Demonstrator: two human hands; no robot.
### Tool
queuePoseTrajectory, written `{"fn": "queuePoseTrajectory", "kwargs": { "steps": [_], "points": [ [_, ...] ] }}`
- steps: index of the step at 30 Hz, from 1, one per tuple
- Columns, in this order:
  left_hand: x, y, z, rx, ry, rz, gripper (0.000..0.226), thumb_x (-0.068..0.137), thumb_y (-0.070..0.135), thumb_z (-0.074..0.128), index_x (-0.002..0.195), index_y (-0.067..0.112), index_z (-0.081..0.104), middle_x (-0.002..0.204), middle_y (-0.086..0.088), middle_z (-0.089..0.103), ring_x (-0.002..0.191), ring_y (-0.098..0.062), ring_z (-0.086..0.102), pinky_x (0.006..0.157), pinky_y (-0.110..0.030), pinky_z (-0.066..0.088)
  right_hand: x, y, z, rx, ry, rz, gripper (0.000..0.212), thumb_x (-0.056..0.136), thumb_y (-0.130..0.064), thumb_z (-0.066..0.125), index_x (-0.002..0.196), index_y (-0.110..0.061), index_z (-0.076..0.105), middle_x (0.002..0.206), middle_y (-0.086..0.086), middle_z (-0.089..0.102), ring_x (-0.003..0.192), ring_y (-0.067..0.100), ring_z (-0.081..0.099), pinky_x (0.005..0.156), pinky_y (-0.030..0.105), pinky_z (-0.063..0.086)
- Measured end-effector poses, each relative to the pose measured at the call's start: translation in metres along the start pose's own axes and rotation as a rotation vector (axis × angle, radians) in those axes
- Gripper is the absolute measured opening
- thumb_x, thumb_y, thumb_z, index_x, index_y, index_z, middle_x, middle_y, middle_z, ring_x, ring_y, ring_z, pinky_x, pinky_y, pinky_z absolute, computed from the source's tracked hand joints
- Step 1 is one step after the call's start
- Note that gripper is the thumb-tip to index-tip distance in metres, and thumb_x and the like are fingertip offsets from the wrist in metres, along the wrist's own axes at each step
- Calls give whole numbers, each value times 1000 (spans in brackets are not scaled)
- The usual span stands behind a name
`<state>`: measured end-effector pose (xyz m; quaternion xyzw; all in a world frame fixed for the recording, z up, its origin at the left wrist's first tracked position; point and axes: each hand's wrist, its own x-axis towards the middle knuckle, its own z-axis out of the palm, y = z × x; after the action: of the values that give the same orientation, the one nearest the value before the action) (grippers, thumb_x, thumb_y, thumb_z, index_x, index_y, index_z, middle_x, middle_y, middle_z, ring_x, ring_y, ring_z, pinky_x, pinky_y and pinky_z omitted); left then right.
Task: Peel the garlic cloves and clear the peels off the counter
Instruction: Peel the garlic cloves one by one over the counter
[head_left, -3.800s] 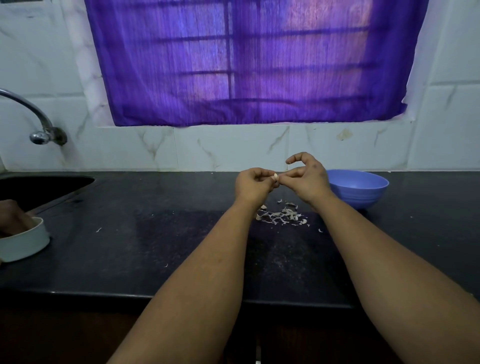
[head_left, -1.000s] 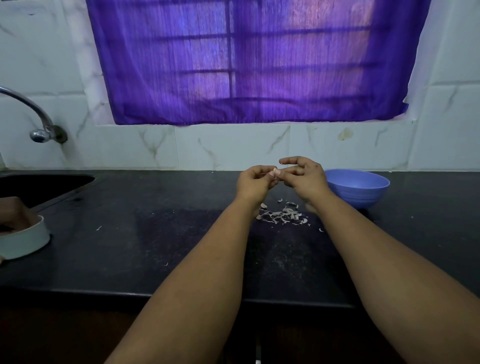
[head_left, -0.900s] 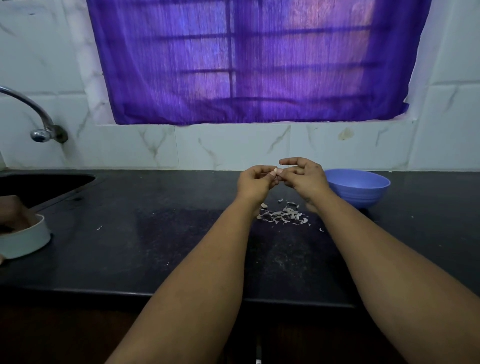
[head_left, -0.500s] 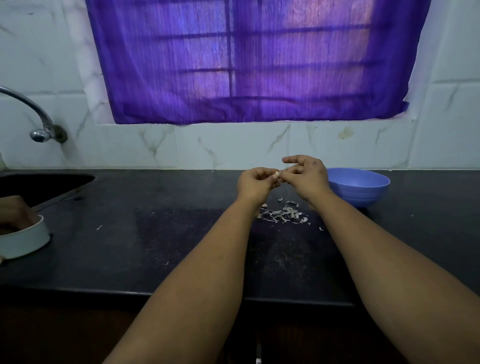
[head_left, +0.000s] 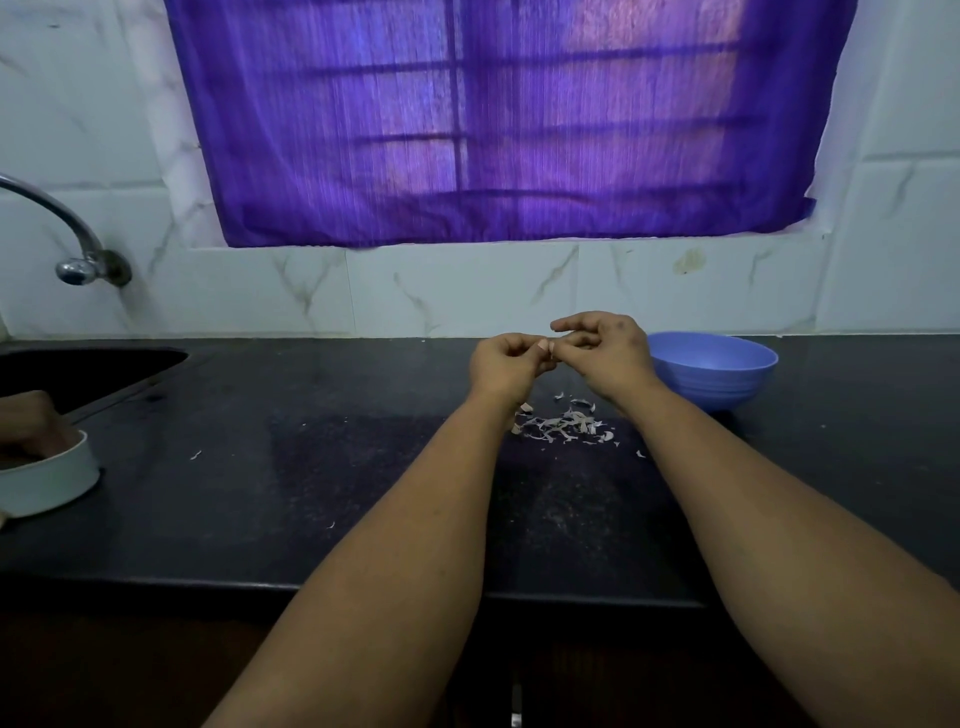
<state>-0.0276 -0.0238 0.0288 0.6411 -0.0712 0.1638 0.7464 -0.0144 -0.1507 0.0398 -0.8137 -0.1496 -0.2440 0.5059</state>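
Observation:
Both hands are raised above the black counter (head_left: 311, 467), meeting over a small pale garlic clove (head_left: 543, 346). My left hand (head_left: 506, 366) grips the clove between curled fingers and thumb. My right hand (head_left: 602, 353) pinches at the clove's right end, its index finger stretched out above. Below the hands lies a small heap of whitish garlic peels (head_left: 566, 426) on the counter. A blue bowl (head_left: 714, 369) stands just right of my right hand; its contents are hidden from here.
A dark sink (head_left: 78, 369) with a curved metal tap (head_left: 72, 244) sits at the far left. At the left edge another person's hand (head_left: 31, 426) rests in a white bowl (head_left: 47, 478). Stray peel flecks (head_left: 196, 455) dot the counter. A purple curtain covers the window.
Both hands have stayed over the peel heap, working the clove. My right index finger, raised high earlier, has dropped lower and stretched forward. The peel heap looks the same.

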Motion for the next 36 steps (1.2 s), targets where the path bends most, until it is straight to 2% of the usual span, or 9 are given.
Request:
{"fn": "queuePoseTrajectory", "kwargs": {
  "steps": [6,11,13,16,19,22,26,30,36],
  "points": [
    [-3,2,0,16,4,5,7,89,-7,59,93,-9,65,76,-8,67,64,-9,67,66,-15,56,2,1,1,-37,10,0,20,75,-24,75,95,-25,73,77,-7,72,79,8,69,79,32,58],
    [-4,3,2,19,-5,-7,6,89,-5,60,86,-4,65,79,-10,67,69,-13,68,68,-18,57,1,1,1,-43,-11,7,15,77,-24,73,92,-26,71,71,-11,69,75,6,66,78,31,57],
    [-4,5,2,0,16,-9,12,88,-5,62,78,1,63,77,-9,66,68,-14,66,68,-19,57,1,0,1,-64,-12,-4,8,79,-24,72,86,-27,72,73,-10,70,77,8,67,75,27,55],
    [-5,8,1,-45,26,-30,15,87,-6,62,75,2,61,73,-8,63,64,-14,64,64,-17,56,1,0,-8,-118,-6,-12,7,79,-18,73,85,-20,76,72,-4,70,69,5,63,64,16,46],
    [-6,9,0,-70,13,-48,13,84,-8,64,75,0,61,74,-9,63,65,-16,65,63,-17,55,0,1,-18,-114,-39,20,6,75,-16,79,80,-17,76,68,2,70,61,6,61,59,14,44],
    [-8,11,-1,-80,15,-50,11,83,-9,65,76,-1,62,75,-9,64,67,-18,66,64,-19,56,2,3,-20,-84,-23,34,7,74,-18,81,77,-19,75,69,-1,69,63,5,59,62,16,47],
    [-11,12,-1,-86,29,-53,10,85,-8,63,79,0,61,76,-9,63,67,-16,63,62,-15,55,5,7,-16,13,-96,119,19,87,-2,63,89,-17,75,83,1,72,79,11,67,76,22,55],
    [-9,10,-1,-72,27,-44,12,88,-4,62,80,4,61,75,-9,62,63,-13,62,65,-16,56,0,0,-15,219,-168,163,10,86,-8,70,96,-6,70,81,11,71,70,12,66,70,20,56],
    [-8,8,-5,-97,-10,-30,10,89,-4,61,82,3,62,77,-11,64,57,-7,65,66,-16,56,-5,-5,-10,203,-226,153,2,84,-10,72,85,-8,71,73,8,72,64,8,66,70,22,55]
  ]
}}
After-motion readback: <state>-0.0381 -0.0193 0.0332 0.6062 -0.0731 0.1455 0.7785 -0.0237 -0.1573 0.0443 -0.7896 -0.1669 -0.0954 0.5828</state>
